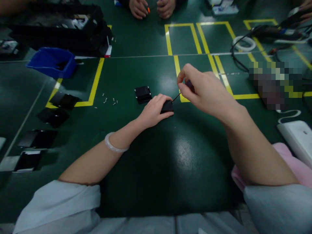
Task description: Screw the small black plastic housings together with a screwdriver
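My left hand (156,110) is closed over a small black box-like part (167,106) on the green table, thumb along its near side and fingers over the far side. Above and to the right, my right hand (197,86) grips a screwdriver (177,96) with a thin dark shaft. The shaft slants down to the left, its tip at the part's upper right corner; most of the handle is hidden by my fingers. Just left of my left hand lies a second black part (143,94) with small shiny bits at its corners. Several small screws (113,100) are scattered farther left.
A blue bin (52,61) stands at the left, before a large black crate (60,29). Black pieces (36,139) line the left side. Cables (234,52), a white power strip (297,139) and pink cloth (292,162) are at the right. Another person's hands (138,8) are across the table.
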`<state>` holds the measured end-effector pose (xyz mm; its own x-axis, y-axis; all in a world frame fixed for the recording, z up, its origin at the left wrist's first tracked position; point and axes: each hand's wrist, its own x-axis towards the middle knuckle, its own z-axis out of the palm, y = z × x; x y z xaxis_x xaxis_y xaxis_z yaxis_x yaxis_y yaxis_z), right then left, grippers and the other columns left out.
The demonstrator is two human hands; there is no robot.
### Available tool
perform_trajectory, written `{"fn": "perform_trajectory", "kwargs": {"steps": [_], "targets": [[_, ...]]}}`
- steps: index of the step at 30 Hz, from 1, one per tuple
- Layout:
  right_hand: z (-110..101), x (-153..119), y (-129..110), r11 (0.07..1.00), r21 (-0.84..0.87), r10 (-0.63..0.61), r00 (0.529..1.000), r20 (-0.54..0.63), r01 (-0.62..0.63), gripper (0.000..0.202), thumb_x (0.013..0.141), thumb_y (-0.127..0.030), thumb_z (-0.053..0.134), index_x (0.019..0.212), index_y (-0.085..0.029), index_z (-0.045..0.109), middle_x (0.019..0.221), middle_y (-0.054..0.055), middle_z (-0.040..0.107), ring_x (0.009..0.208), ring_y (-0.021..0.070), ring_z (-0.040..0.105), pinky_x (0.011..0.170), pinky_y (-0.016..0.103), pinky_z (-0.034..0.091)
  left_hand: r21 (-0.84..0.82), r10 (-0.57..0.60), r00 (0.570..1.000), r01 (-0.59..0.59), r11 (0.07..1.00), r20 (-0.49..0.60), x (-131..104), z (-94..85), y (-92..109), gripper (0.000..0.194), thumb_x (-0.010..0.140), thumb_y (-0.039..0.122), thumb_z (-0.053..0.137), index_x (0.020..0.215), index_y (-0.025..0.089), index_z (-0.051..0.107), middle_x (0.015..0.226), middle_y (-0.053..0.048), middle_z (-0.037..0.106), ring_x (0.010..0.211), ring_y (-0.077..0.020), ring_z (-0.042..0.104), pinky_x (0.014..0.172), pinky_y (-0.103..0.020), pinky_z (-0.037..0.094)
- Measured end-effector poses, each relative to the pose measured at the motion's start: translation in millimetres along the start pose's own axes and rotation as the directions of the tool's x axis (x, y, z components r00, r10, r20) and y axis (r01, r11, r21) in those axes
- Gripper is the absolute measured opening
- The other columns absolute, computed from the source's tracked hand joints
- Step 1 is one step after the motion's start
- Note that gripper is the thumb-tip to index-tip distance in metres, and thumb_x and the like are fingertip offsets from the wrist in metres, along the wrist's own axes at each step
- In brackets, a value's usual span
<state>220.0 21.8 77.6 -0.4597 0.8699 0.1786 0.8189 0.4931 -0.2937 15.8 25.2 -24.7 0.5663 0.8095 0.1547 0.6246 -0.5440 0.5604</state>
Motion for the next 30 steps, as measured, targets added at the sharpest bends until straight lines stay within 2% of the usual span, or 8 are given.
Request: {"fn": "perform_trajectory", "kwargs": {"steps": [4,9,15,20,26,30], "targets": [[0.4,0.4,0.2,1.000,-0.021,0.014,1.000,0.001,-0.014,0.026,0.101,-0.038,0.041,0.109,-0.021,0.060,0.087,0.008,0.070,0.083,0.0274,0.067,0.073,0.037,0.045,0.000,-0.009,1.000,0.009,1.000,0.003,0.0,-0.7,0.9,0.040,0.091,0.037,0.067,0.123,0.017,0.054,0.122,-0.012,0.060,0.114,-0.0289,0.057,0.101,-0.043,0.045],[-0.3,0.0,-0.2,1.000,0.014,0.013,1.000,0.007,-0.013,0.026,0.098,-0.028,0.042,0.120,-0.022,0.055,0.094,0.007,0.071,0.085,0.0269,0.068,0.075,0.038,0.045,0.003,-0.014,1.000,0.014,1.000,0.009,0.0,-1.5,1.2,0.040,0.091,0.037,0.067,0.124,0.018,0.054,0.122,-0.012,0.060,0.113,-0.0285,0.057,0.101,-0.043,0.046],[-1.9,-0.9,-2.3,0.999,-0.040,0.021,1.000,0.023,-0.020,0.024,0.100,-0.035,0.042,0.111,-0.022,0.058,0.089,0.008,0.070,0.083,0.0275,0.067,0.072,0.037,0.044,0.010,-0.004,1.000,0.004,1.000,0.000,0.3,-0.6,0.4,0.042,0.090,0.036,0.068,0.124,0.014,0.055,0.120,-0.013,0.060,0.113,-0.0289,0.057,0.101,-0.043,0.046],[-3.0,-1.8,-4.3,1.000,-0.029,-0.010,0.999,0.036,0.011,0.029,0.098,-0.027,0.040,0.123,-0.022,0.053,0.095,0.009,0.071,0.083,0.0272,0.067,0.073,0.038,0.044,0.004,-0.003,1.000,0.003,1.000,-0.007,0.5,-0.1,0.1,0.042,0.090,0.037,0.068,0.124,0.015,0.055,0.120,-0.012,0.060,0.112,-0.0287,0.058,0.100,-0.043,0.046],[-3.7,-2.6,-7.7,0.994,-0.098,0.044,0.998,0.050,-0.039,0.030,0.102,-0.036,0.039,0.117,-0.020,0.059,0.091,0.009,0.071,0.085,0.0284,0.068,0.072,0.038,0.044,0.007,-0.004,1.000,0.004,1.000,-0.009,0.8,1.0,-0.3,0.042,0.090,0.038,0.068,0.123,0.016,0.055,0.121,-0.012,0.060,0.113,-0.0289,0.057,0.101,-0.043,0.046],[-2.5,-2.8,-6.3,0.997,-0.078,0.021,0.999,0.033,-0.018,0.032,0.100,-0.027,0.040,0.127,-0.019,0.054,0.096,0.009,0.072,0.086,0.0279,0.068,0.073,0.038,0.044,0.009,-0.007,1.000,0.007,1.000,-0.007,0.7,0.7,0.2,0.042,0.090,0.037,0.068,0.123,0.015,0.056,0.120,-0.012,0.060,0.112,-0.0290,0.057,0.100,-0.043,0.046]]}}
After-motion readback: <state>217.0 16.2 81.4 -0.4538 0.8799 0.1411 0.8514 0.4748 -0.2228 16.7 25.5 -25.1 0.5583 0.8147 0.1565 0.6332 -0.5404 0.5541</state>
